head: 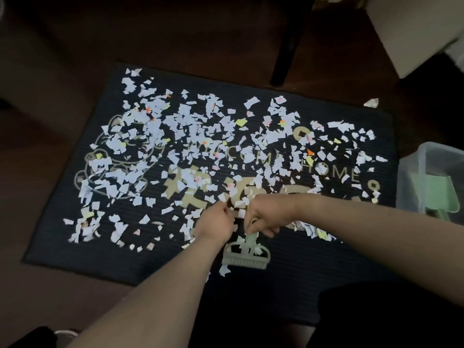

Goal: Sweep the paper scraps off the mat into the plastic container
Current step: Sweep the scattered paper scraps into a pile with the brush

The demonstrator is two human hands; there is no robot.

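A dark doormat (313, 267) lettered WELCOME HOME lies on the floor, covered with several white and coloured paper scraps (175, 136). My right hand (263, 214) grips the handle of a small pale green hand brush (247, 254), whose head rests on the mat near its front edge. My left hand (216, 222) sits just left of it with fingers curled among the scraps; whether it pinches any is unclear. A clear plastic container (411, 172) stands off the mat's right edge, holding a green dustpan (444, 194).
A dark chair leg (286, 46) stands just beyond the mat's far edge. A pale box or furniture piece (414, 33) is at the top right. One stray scrap (371, 102) lies on the wooden floor by the mat's far right corner.
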